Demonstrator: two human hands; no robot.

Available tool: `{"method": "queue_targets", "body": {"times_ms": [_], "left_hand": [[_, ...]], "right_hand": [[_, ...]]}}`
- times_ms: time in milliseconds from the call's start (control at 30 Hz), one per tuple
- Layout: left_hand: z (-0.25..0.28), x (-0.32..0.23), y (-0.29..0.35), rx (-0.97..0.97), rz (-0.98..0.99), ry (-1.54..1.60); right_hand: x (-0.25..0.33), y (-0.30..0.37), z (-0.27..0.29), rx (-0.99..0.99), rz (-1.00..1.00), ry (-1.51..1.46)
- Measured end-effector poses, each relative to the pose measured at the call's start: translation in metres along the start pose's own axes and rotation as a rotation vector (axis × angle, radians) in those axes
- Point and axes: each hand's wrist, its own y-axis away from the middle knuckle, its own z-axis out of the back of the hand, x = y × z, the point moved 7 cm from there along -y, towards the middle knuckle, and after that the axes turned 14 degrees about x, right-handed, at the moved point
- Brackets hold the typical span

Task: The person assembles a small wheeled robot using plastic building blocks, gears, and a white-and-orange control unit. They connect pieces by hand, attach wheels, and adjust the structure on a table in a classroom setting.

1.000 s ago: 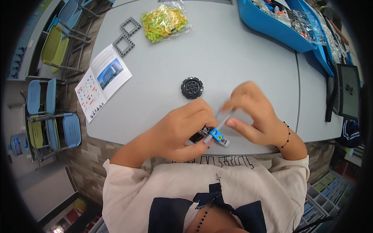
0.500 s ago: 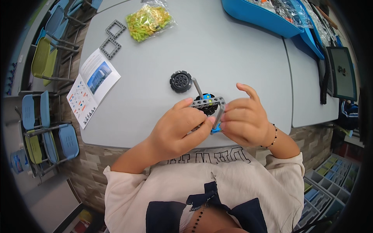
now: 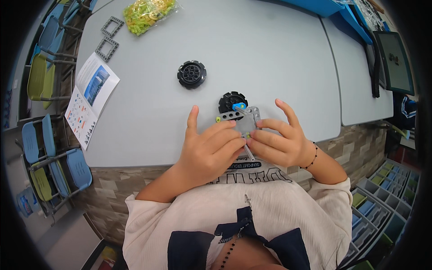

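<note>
Both my hands grip a grey building-brick frame (image 3: 226, 116) made of holed beams, just over the table's near edge. My left hand (image 3: 204, 150) pinches its left side, index finger raised. My right hand (image 3: 281, 144) holds the right side with thumb and fingers, one finger pointing up. Yellow-green pins and a blue connector (image 3: 240, 106) sit on the frame. A grey axle (image 3: 249, 153) sticks out below my fingertips toward me. Right behind the frame is a black toothed wheel (image 3: 227, 101); whether it is attached is hidden. Another black wheel (image 3: 191, 74) lies flat farther left.
Two grey square frames (image 3: 107, 48) and a clear bag of yellow-green pieces (image 3: 148, 15) lie at the far left of the grey table (image 3: 148, 99). An open booklet (image 3: 92, 96) is at the left edge. Blue bins (image 3: 315, 5) and a tablet (image 3: 396, 72) stand at right.
The frame has been turned in my hands, so an axle now points toward me and the wheel behind shows more. My left index finger has lifted. The view has shifted slightly.
</note>
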Motion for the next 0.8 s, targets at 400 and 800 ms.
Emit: {"method": "queue_targets", "body": {"times_ms": [400,800], "left_hand": [[0.003,0.005,0.003,0.009,0.016,0.128],[0.003,0.014,0.007,0.104,0.085,0.229]], "right_hand": [[-0.006,-0.005,-0.004,0.025,0.006,-0.111],[-0.003,-0.02,-0.011,0.094,0.101,-0.176]]}}
